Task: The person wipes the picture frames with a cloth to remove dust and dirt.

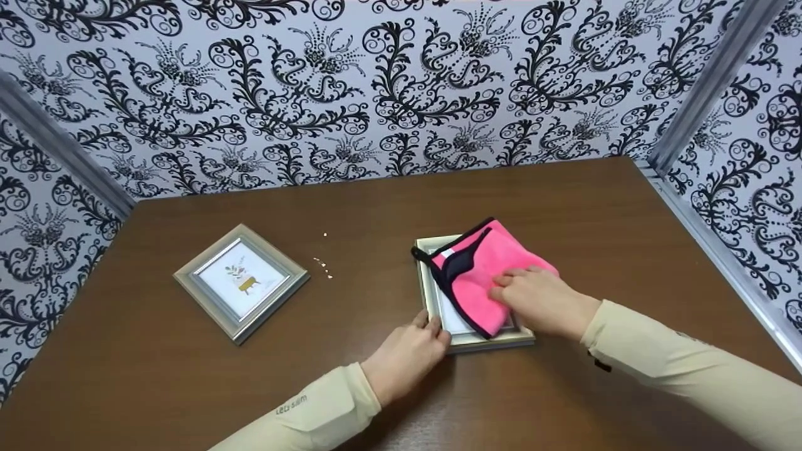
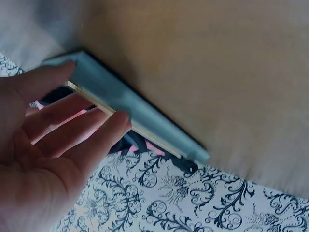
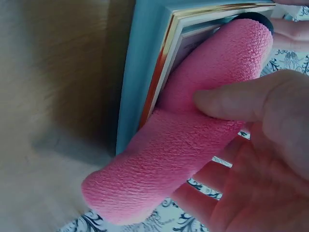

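Note:
A pink fleecy cloth (image 1: 473, 288) with black edging and a dark patch lies across a silver-gold picture frame (image 1: 495, 341). It hides much of the picture inside. My right hand (image 1: 539, 300) grips the cloth against the frame's right part; in the right wrist view the thumb (image 3: 231, 101) bears on the folded pink fabric. At the frame's near left corner, my left hand (image 1: 410, 354) holds the rim. The left wrist view shows its fingertips touching the frame's side (image 2: 145, 123).
A second picture frame (image 1: 250, 326), turned diagonally, lies on the left of the brown table (image 1: 363, 225); its picture shows a plant above a yellow stool-like shape. Small pale bits (image 1: 322, 263) are scattered between the frames. Patterned walls (image 1: 388, 94) enclose the back and sides.

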The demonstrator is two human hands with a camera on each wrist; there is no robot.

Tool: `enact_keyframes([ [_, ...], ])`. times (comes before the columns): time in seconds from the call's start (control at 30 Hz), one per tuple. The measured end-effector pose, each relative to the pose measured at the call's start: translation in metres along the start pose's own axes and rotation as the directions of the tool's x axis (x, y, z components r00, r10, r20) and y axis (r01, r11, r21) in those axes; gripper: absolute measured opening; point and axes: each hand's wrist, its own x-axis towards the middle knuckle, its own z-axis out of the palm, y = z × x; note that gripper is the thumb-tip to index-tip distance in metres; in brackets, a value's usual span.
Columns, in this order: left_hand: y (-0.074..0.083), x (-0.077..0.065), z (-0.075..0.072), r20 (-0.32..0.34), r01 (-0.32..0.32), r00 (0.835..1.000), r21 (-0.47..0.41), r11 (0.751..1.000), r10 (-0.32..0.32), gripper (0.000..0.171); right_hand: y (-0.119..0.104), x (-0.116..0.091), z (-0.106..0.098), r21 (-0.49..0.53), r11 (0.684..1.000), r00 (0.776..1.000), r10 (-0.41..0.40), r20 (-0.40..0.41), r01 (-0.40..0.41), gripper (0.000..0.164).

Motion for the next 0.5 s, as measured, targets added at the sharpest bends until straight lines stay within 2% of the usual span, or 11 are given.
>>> enact_keyframes([
  [0.1, 0.001, -0.001, 0.002, -0.002, -0.017, 1.0, 0.001, 1.0, 0.017, 0.011, -0.006, 0.008, -0.001, 0.096, 0.994, 0.998, 0.061, -0.001, -0.061, 0.014],
  [0.23, 0.001, -0.002, 0.004, -0.017, -0.04, 0.999, 0.002, 0.999, 0.04, 0.01, -0.02, 0.025, 0.0, 0.215, 0.968, 0.991, 0.131, 0.007, -0.129, 0.008],
  [0.4, 0.0, -0.002, 0.004, -0.025, -0.046, 0.999, -0.041, 0.998, 0.045, 0.01, -0.031, 0.036, 0.005, 0.312, 0.95, 0.999, 0.036, -0.037, -0.023, 0.027],
  [0.5, -0.001, -0.002, 0.001, -0.014, -0.048, 0.999, -0.042, 0.998, 0.047, 0.009, -0.029, 0.034, 0.008, 0.293, 0.955, 0.998, -0.035, -0.046, 0.047, 0.033],
])
